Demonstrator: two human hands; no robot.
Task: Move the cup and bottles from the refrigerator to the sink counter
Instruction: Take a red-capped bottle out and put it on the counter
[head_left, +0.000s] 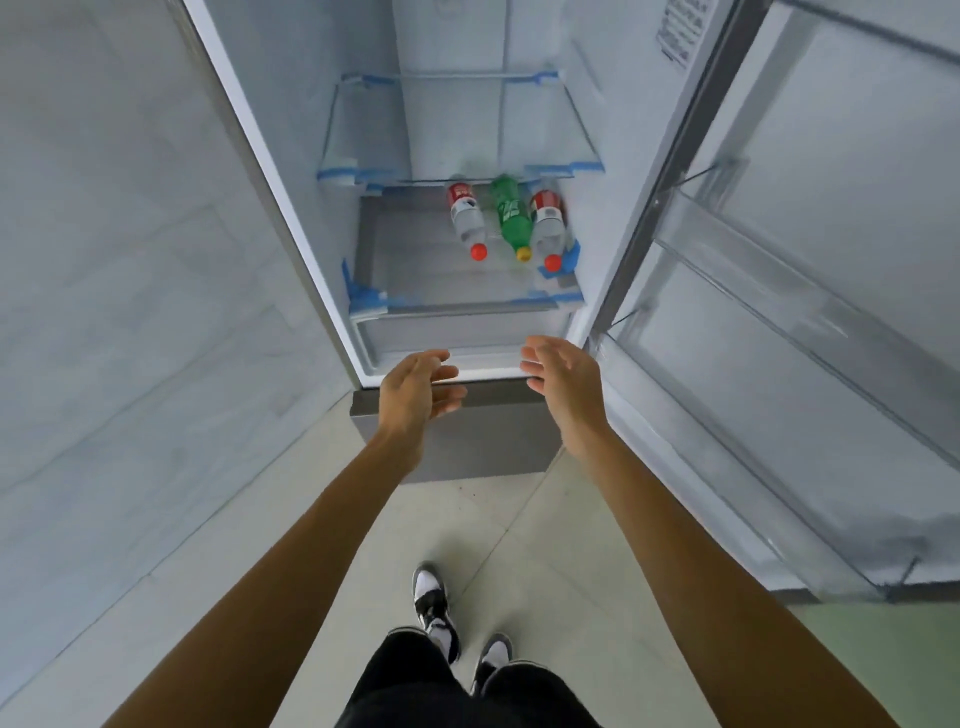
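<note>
Three bottles (511, 215) side by side on the fridge shelf (415, 249), no cup in view, left hand (415, 387) and right hand (563, 374) both open and empty, well short of them; risks knocking one over or dropping one if grabbing two at once.

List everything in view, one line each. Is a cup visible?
left clear bottle: one, clear with a red cap, lower shelf, cap toward the front
green bottle: one, green with a yellow cap, between the clear two
right clear bottle: one, clear with a red cap, right of the green
cup: none in view
lower shelf: one, clear, in the refrigerator
upper shelf: one, clear, above
blue tape: several strips, shelf corners
refrigerator: one, white inside, open
door: one, swung right, clear bins
floor: pale tiles
shoes: two, black-white
left hand: open, empty, at the refrigerator's front edge
right hand: same
</note>
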